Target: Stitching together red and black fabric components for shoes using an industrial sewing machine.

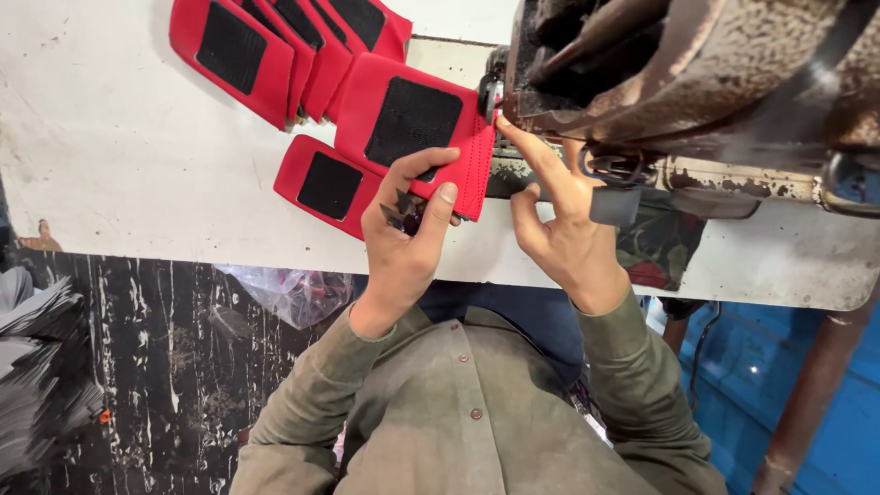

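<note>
1. A red fabric piece [417, 137] with a black square patch lies on the white table [119, 174], its right edge pushed up against the sewing machine [697, 73].
2. The left hand [403, 229] presses on the near edge of this piece, thumb and fingers closed over it, and a small dark snipping tool [401, 213] is tucked inside the same grip.
3. The right hand [559, 225] rests just beside the piece's right edge; its forefinger stretches far and left to touch the corner under the machine head, and the other fingers curl loosely, gripping nothing.
4. A second red piece [321, 183] with a black patch lies to the left, partly tucked under the first.
5. A fanned stack of red pieces [284, 41] lies farther off, at the far left of the table.
6. The rusty brown machine fills the far right and hides the spot just past the forefinger.
7. Both forearms in olive sleeves [632, 367] reach up from the near side, wrists bent toward each other.
8. A clear plastic bag [289, 293] hangs under the near table edge on the left, beside a dark pile of sheets [41, 367].
</note>
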